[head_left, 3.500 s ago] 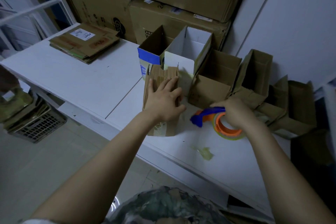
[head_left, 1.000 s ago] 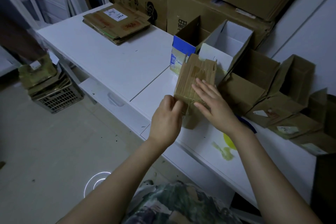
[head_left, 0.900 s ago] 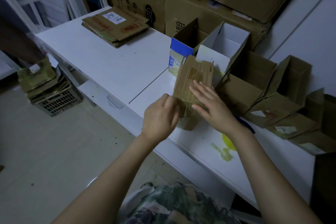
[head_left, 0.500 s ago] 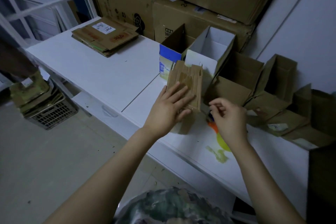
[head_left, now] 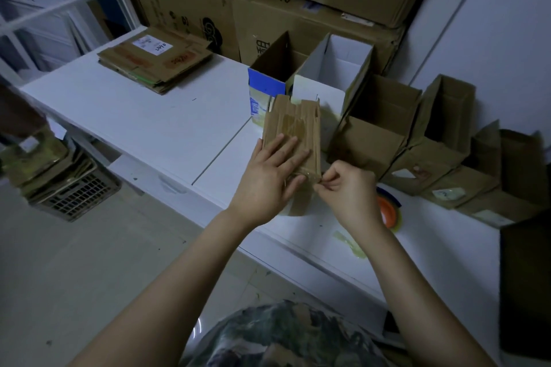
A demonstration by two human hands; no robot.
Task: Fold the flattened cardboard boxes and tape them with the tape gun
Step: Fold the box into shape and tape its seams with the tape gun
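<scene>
White table (head_left: 167, 125), open boxes (head_left: 372, 140), left hand (head_left: 268, 176) pressing cardboard (head_left: 295, 122)

I log the corrugated cardboard box (head_left: 293, 128) at centre: plain brown. Carton (head_left: 265, 88) at 12 o'clock: blue band over cream. Box (head_left: 343, 65) at 1 o'clock: white inside. Tape gun (head_left: 387, 208) at 3 o'clock: orange, blue edge. Table (head_left: 167, 125): white. Garment (head_left: 283, 337) at 6 o'clock: camouflage.

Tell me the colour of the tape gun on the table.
The tape gun is orange with a blue handle; head view.
</scene>
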